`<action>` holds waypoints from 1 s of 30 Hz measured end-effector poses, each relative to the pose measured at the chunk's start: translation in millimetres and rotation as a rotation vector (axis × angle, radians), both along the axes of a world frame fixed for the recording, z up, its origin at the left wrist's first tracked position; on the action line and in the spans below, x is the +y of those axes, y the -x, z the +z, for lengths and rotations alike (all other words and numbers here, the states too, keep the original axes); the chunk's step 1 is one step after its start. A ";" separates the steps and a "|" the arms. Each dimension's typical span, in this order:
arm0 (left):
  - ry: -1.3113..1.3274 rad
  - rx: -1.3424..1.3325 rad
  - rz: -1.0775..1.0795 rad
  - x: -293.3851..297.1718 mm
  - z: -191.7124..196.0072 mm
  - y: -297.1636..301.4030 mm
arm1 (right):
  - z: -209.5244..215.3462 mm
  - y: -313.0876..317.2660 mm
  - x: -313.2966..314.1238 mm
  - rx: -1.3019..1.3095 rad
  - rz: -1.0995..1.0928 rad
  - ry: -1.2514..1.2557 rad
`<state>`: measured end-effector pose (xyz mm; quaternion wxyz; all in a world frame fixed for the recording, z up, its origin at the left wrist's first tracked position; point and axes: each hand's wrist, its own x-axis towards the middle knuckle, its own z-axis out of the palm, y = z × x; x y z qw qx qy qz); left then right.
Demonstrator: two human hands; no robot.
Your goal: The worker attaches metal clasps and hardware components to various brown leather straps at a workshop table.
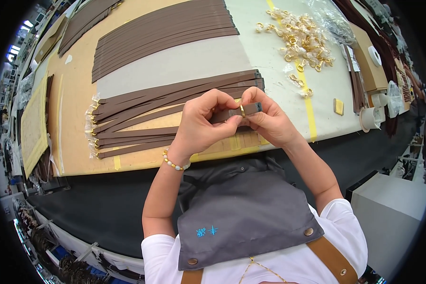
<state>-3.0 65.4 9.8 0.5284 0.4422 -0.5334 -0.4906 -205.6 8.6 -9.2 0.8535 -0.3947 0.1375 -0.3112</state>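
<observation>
Both hands meet above the near edge of the workbench. My left hand (pixel 201 124) pinches a brown leather strap (pixel 222 115) near its end. My right hand (pixel 268 120) grips the same strap's tip, where a small gold ring (pixel 242 110) sits around the leather. The strap runs off to the left over a fan of similar brown straps (pixel 142 105), whose far ends carry gold clasps wrapped in clear plastic (pixel 92 124). A bead bracelet circles my left wrist.
A second stack of brown straps (pixel 165 33) lies further back on the tan board (pixel 73 123). A pile of loose gold clasps (pixel 303 40) sits at the back right, with tape rolls (pixel 371 118), a yellow tape line (pixel 310 109) and a small tan block (pixel 339 106).
</observation>
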 end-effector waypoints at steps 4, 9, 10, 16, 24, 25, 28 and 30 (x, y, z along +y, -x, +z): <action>0.188 -0.017 0.061 -3.6 0.2 0.5 | 0.2 2.7 -1.4 0.008 -0.044 0.024; 0.298 -0.315 0.114 1.9 16.2 -1.0 | -4.3 10.8 -2.2 -0.099 0.016 -0.072; 0.297 -0.315 0.116 3.5 18.1 -0.9 | -2.7 11.7 -1.1 -0.105 0.024 -0.108; 0.296 -0.354 0.084 12.3 29.8 4.5 | -2.0 17.2 -5.5 -0.012 0.099 -0.053; 0.451 -0.637 0.177 22.4 23.6 11.2 | 39.7 16.4 -0.2 0.377 0.094 0.157; 0.451 -0.636 0.176 22.7 23.5 12.2 | 42.8 15.7 3.5 0.498 0.040 0.246; 0.490 -0.788 0.195 22.6 22.8 13.9 | 53.0 9.2 12.9 0.738 -0.095 0.549; 0.464 -0.794 0.139 22.7 20.4 13.4 | 53.9 5.9 15.7 0.781 -0.110 0.588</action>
